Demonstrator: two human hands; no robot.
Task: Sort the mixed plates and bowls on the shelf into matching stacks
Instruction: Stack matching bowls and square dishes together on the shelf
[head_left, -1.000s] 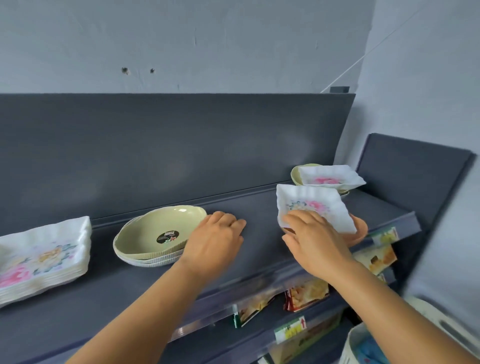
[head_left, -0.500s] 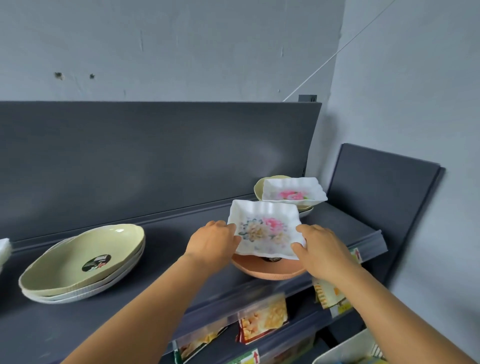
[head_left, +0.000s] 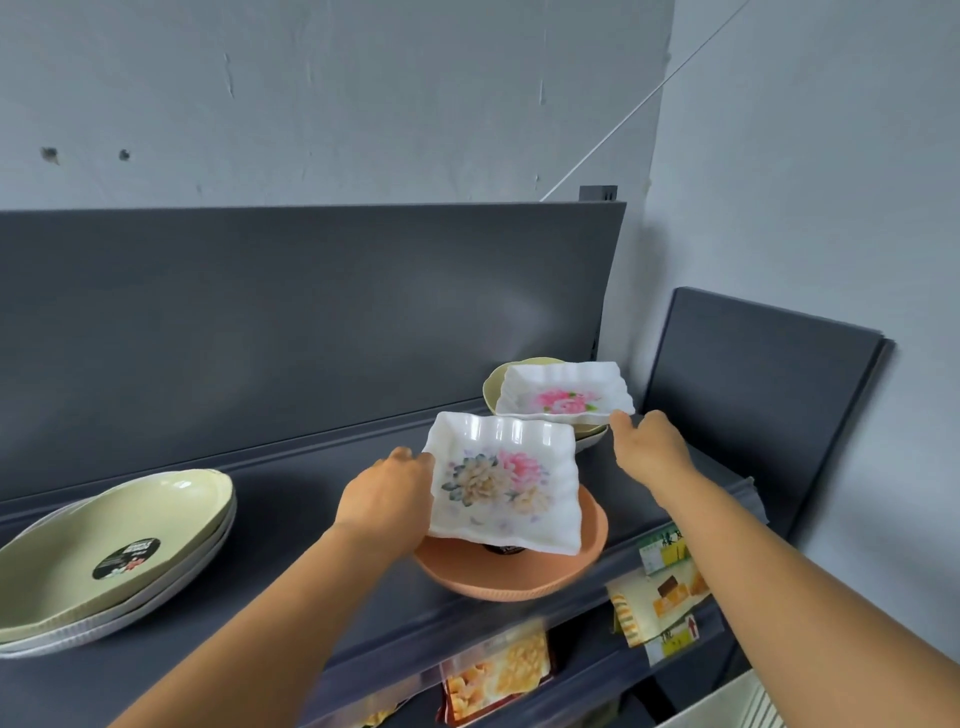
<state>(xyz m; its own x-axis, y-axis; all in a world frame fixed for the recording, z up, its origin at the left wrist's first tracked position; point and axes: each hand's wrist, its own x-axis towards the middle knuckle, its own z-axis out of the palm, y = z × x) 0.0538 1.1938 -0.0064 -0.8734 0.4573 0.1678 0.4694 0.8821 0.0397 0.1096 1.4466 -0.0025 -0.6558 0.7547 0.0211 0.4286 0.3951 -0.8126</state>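
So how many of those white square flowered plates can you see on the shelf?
2. One white square flowered plate lies over the orange bowl, held by the left hand; another sits behind on a green bowl. More may be out of view.

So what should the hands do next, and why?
Probably the right hand should grip the far flowered plate and lift it off the green bowl. Its fingers are at the plate's corner, and the left hand holds a matching flowered plate over the orange bowl.
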